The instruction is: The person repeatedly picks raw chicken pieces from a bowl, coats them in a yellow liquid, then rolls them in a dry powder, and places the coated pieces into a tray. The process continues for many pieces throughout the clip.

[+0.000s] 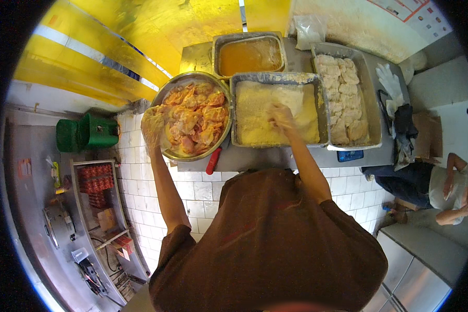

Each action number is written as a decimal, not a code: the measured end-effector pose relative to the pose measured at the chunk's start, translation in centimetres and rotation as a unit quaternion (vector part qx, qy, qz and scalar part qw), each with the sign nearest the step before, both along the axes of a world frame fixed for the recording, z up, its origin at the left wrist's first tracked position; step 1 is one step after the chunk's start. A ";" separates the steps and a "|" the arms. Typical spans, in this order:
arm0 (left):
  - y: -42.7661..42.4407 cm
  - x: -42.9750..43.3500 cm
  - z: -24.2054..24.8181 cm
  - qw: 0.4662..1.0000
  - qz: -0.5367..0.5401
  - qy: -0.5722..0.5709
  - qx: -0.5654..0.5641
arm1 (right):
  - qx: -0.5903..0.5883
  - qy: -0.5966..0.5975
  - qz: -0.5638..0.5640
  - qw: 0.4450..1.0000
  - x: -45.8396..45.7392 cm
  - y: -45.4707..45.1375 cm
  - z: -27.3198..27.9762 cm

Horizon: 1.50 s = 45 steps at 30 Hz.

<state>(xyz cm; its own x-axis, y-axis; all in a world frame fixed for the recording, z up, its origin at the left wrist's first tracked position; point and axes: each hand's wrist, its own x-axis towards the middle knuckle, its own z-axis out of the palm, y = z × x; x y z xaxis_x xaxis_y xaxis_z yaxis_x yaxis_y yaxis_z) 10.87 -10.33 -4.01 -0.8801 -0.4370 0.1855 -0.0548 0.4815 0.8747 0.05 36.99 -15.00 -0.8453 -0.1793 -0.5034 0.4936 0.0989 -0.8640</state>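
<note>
A round metal bowl [230,126] holds raw, orange-marinated chicken pieces [195,113]. My left hand [153,124] is at its left rim, coated with pale flour and blurred, so its grip is unclear. To the right of the bowl, a rectangular metal pan [234,136] contains yellowish breading flour [253,111]. My right hand [279,117] is down at the flour's surface, its fingers smeared by motion; whether it holds anything is hidden. Floured chicken pieces [337,89] lie in rows in a deep tray [370,113] on the right.
Behind the flour pan stands a tub [249,35] of amber liquid with a mesh basket [271,50]. A red handle [213,160] and a blue phone [350,155] lie at the front edge of the metal table [257,160]. At far right is another person [448,183].
</note>
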 end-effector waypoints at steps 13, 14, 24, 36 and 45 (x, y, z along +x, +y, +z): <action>0.4 0.5 0.5 0.977 0.040 -0.084 -0.193 | 0.006 0.072 -0.009 0.997 0.9 9.0 0.9; 0.5 0.5 0.6 0.976 0.038 -0.071 -0.204 | 0.030 0.068 -0.010 0.997 1.2 9.3 1.0; 8.3 -1.2 -3.1 0.994 -0.089 -0.038 -0.049 | 0.071 0.101 -0.049 0.991 3.7 10.3 4.7; 23.1 -7.4 -4.8 0.965 -0.240 -0.057 0.086 | 0.195 0.313 -0.006 0.929 -2.6 12.8 0.3; 12.0 -0.6 -0.5 0.987 -0.050 0.066 0.136 | 0.199 0.261 0.005 0.944 -10.1 5.9 -9.6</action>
<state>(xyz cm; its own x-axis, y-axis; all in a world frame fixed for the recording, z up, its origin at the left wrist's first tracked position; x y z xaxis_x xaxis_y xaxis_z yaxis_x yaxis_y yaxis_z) 10.25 1.68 -4.53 -0.8970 -0.3995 0.1893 0.1041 0.2252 0.9687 -10.01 42.88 -24.59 -0.9961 -0.0736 -0.0478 0.0076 0.4705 -0.8824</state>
